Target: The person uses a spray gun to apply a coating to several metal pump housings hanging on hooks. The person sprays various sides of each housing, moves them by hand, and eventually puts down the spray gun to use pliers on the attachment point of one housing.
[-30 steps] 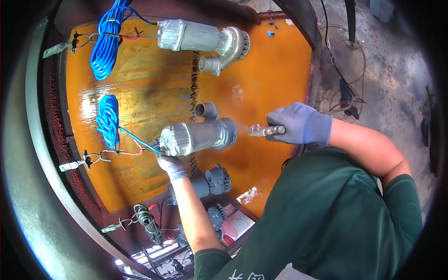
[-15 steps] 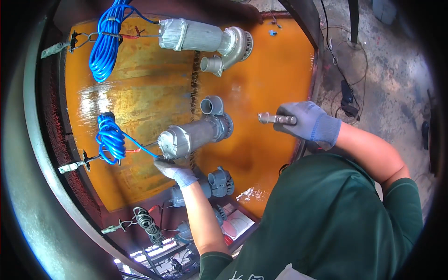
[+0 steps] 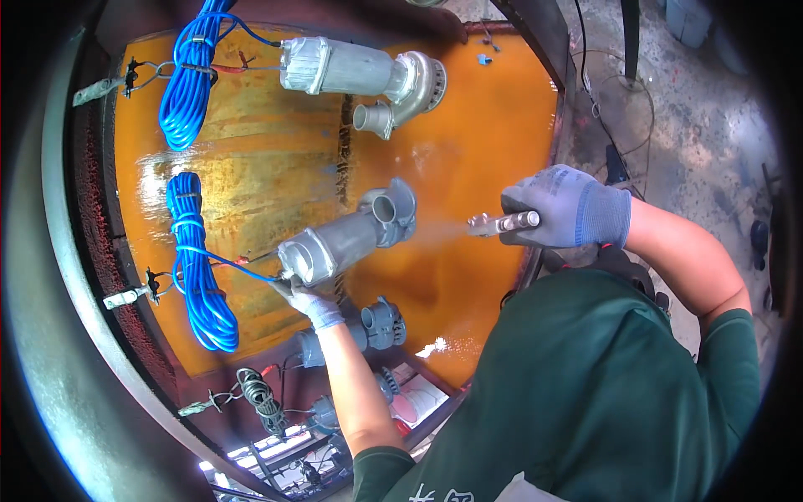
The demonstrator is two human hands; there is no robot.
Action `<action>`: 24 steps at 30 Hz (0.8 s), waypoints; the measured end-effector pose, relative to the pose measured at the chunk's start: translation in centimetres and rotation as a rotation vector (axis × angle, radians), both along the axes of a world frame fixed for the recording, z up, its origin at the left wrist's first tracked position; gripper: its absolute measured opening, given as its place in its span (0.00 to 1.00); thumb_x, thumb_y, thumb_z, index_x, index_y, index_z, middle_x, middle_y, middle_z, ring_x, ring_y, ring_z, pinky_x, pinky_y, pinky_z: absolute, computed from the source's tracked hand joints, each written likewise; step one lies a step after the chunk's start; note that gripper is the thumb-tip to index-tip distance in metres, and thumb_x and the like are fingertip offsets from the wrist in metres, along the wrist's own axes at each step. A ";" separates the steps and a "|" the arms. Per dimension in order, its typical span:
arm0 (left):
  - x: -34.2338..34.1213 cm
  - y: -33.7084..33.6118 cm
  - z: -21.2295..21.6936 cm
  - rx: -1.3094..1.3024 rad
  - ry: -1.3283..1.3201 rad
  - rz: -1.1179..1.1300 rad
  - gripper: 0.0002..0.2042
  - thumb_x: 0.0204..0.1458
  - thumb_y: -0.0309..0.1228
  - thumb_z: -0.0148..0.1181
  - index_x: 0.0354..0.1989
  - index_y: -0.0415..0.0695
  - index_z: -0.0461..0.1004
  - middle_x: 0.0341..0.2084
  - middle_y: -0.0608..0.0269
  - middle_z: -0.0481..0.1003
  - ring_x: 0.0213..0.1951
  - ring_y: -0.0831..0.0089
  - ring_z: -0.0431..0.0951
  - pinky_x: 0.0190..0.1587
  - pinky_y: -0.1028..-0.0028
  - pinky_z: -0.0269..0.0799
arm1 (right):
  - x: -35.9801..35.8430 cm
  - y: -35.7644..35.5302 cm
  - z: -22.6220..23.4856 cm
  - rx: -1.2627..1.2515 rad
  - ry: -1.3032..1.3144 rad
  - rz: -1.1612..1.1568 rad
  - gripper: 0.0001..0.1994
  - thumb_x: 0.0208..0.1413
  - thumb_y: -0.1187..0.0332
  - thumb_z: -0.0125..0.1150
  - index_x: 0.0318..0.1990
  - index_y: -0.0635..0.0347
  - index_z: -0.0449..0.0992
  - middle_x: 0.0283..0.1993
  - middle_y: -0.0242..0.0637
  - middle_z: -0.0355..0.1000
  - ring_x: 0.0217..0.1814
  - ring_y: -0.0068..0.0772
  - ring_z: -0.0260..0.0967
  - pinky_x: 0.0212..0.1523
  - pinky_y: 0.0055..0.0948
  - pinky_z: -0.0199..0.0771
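A submersible pump (image 3: 341,244), silvery at its near end and greyer toward the outlet, hangs over an orange sheet. In a grey-coated glove, my left hand (image 3: 308,301) is closed at the pump's cable end; its fingertips are partly hidden. A blue cable coil (image 3: 201,284) runs to that end. My right hand (image 3: 565,209), gloved too, grips a metal spray gun (image 3: 504,222). The nozzle points left at the pump's outlet flange, some distance off, with a faint mist between them.
Another silvery pump (image 3: 355,71) with a blue cable coil (image 3: 190,92) hangs farther off. Closer to me hang grey pumps (image 3: 383,325) and a dark cable coil (image 3: 262,400). A curved metal rail (image 3: 63,222) runs down the left; a hose (image 3: 613,146) trails over the concrete floor.
The pump has rotated, its outlet now facing more toward me. Its blue coil has swung and hangs longer. Mist has appeared at the nozzle, and my right hand has shifted slightly right.
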State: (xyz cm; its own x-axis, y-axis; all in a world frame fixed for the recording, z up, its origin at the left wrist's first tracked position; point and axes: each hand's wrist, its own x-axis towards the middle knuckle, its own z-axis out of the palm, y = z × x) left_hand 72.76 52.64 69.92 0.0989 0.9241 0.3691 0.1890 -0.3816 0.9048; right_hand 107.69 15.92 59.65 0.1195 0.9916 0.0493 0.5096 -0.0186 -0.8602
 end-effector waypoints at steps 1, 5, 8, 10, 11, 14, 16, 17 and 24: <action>0.0 -0.4 0.7 -0.015 0.077 -0.019 0.36 0.64 0.25 0.49 0.81 0.51 0.47 0.72 0.48 0.60 0.68 0.49 0.68 0.67 0.46 0.70 | -0.1 0.0 -0.1 0.111 0.024 -0.117 0.17 0.60 0.52 0.67 0.38 0.57 0.76 0.31 0.48 0.77 0.39 0.56 0.78 0.43 0.52 0.76; -3.1 2.9 -0.2 0.130 0.223 0.172 0.33 0.71 0.35 0.53 0.80 0.39 0.48 0.72 0.48 0.59 0.70 0.59 0.63 0.74 0.59 0.56 | 1.0 0.3 1.7 0.201 0.094 -0.134 0.17 0.59 0.52 0.68 0.37 0.58 0.75 0.31 0.48 0.77 0.39 0.57 0.77 0.42 0.52 0.76; -3.4 4.2 -0.8 0.184 0.229 0.302 0.32 0.70 0.40 0.55 0.75 0.31 0.55 0.69 0.44 0.64 0.67 0.60 0.67 0.71 0.61 0.62 | 1.0 0.9 2.2 0.179 0.006 -0.043 0.17 0.59 0.52 0.68 0.36 0.58 0.75 0.30 0.48 0.76 0.38 0.57 0.77 0.41 0.52 0.76; -0.5 2.1 -0.4 0.350 0.410 0.264 0.25 0.68 0.41 0.58 0.58 0.26 0.72 0.56 0.38 0.76 0.56 0.52 0.77 0.60 0.55 0.73 | 1.1 1.2 2.2 0.133 -0.111 -0.049 0.17 0.59 0.52 0.68 0.35 0.57 0.75 0.30 0.48 0.76 0.37 0.56 0.77 0.41 0.52 0.76; -0.6 2.2 -0.4 0.380 0.480 0.229 0.25 0.68 0.40 0.58 0.57 0.25 0.73 0.55 0.37 0.76 0.55 0.53 0.77 0.59 0.56 0.73 | 1.1 1.8 1.6 0.211 -0.067 -0.132 0.17 0.59 0.51 0.68 0.36 0.57 0.75 0.29 0.47 0.75 0.38 0.56 0.77 0.41 0.51 0.76; 0.4 2.5 0.0 0.355 0.553 0.094 0.22 0.68 0.37 0.57 0.58 0.27 0.76 0.54 0.36 0.76 0.52 0.53 0.78 0.57 0.58 0.73 | 1.6 2.8 1.7 0.230 -0.026 -0.034 0.18 0.60 0.51 0.67 0.36 0.56 0.75 0.30 0.47 0.76 0.37 0.56 0.78 0.41 0.51 0.76; -0.7 4.1 0.2 0.366 0.589 0.111 0.21 0.68 0.35 0.58 0.58 0.28 0.77 0.53 0.39 0.77 0.52 0.55 0.78 0.57 0.60 0.73 | 1.4 3.6 2.6 0.093 -0.064 0.101 0.17 0.60 0.51 0.67 0.36 0.57 0.74 0.30 0.47 0.76 0.37 0.56 0.77 0.40 0.51 0.76; -1.5 4.7 0.4 0.365 0.592 0.122 0.21 0.68 0.35 0.58 0.58 0.28 0.77 0.53 0.39 0.77 0.52 0.55 0.78 0.57 0.60 0.73 | 0.9 3.9 2.6 0.129 -0.068 0.091 0.17 0.60 0.51 0.67 0.36 0.57 0.75 0.30 0.47 0.76 0.37 0.56 0.77 0.40 0.51 0.76; -2.3 7.1 1.9 0.257 0.617 0.054 0.16 0.67 0.29 0.60 0.58 0.33 0.79 0.50 0.55 0.81 0.48 0.71 0.79 0.54 0.70 0.75 | 0.2 7.5 3.8 0.194 0.019 0.176 0.18 0.60 0.48 0.68 0.36 0.55 0.76 0.32 0.47 0.77 0.39 0.57 0.77 0.41 0.52 0.75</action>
State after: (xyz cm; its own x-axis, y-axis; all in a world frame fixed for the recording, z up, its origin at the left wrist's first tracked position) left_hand 70.48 59.72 71.79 0.3191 0.8237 0.4687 0.6674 -0.5464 0.5060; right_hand 107.92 23.40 63.43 -0.0513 0.9693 0.2405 0.4742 0.2356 -0.8483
